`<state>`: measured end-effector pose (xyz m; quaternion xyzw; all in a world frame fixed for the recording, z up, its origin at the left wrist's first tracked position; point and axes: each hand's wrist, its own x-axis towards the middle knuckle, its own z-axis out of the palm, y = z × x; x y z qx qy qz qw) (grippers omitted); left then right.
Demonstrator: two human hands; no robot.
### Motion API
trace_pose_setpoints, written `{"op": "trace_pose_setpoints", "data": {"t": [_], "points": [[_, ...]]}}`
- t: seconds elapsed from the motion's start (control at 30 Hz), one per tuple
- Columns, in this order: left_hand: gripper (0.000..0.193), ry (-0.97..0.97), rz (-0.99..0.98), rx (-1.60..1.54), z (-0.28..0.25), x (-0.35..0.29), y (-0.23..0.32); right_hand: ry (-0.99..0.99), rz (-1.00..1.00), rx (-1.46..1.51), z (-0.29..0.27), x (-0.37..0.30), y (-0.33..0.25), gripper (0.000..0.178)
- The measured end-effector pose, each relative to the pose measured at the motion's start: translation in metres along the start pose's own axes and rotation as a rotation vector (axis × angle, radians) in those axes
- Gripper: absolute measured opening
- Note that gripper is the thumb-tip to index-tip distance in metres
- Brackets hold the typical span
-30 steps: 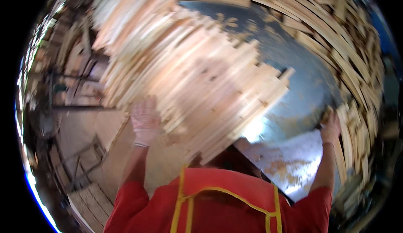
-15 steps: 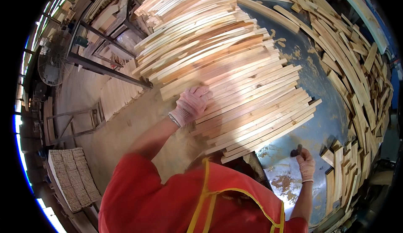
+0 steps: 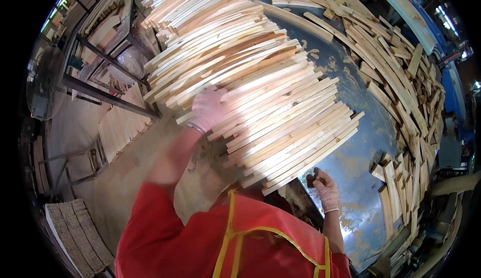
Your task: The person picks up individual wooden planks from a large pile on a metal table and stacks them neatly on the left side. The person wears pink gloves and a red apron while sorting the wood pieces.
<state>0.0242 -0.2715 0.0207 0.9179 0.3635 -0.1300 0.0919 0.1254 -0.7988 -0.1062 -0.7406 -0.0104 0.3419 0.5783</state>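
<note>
Long pale wooden strips (image 3: 280, 112) lie side by side in a row on a metal table. My left hand (image 3: 208, 108), in a pinkish knit glove, is closed at the left ends of the strips in the middle of the row. Its fingers curl over a strip end, and the palm hides what lies beneath. My right hand (image 3: 327, 193), gloved alike, is beside the near end of the row, over the metal surface. It pinches a small dark object (image 3: 311, 180), whose kind I cannot make out.
Sawdust patches dot the blue-grey metal tabletop (image 3: 350, 148). A heap of loose wood offcuts (image 3: 401, 77) covers its right side. Further strips (image 3: 200, 2) lie at the far end. To the left stand a metal frame (image 3: 110, 95), a fan (image 3: 42, 85) and stacked wood blocks (image 3: 77, 233).
The view has shifted, moving the scene leftward. My left hand has moved farther up along the strip ends. My right hand has come closer to the row's near end, still holding the dark object.
</note>
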Motion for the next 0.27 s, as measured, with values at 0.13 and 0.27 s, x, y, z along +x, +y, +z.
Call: {"op": "trace_pose_setpoints", "data": {"t": [0.13, 0.27], "points": [[0.055, 0.457, 0.075, 0.203, 0.019, 0.008, -0.039, -0.015, 0.033, 0.063, -0.001, 0.006, -0.005, 0.043], [0.065, 0.531, 0.104, 0.374, 0.060, 0.030, -0.063, -0.067, 0.027, 0.161, 0.003, 0.027, -0.002, 0.048]]}}
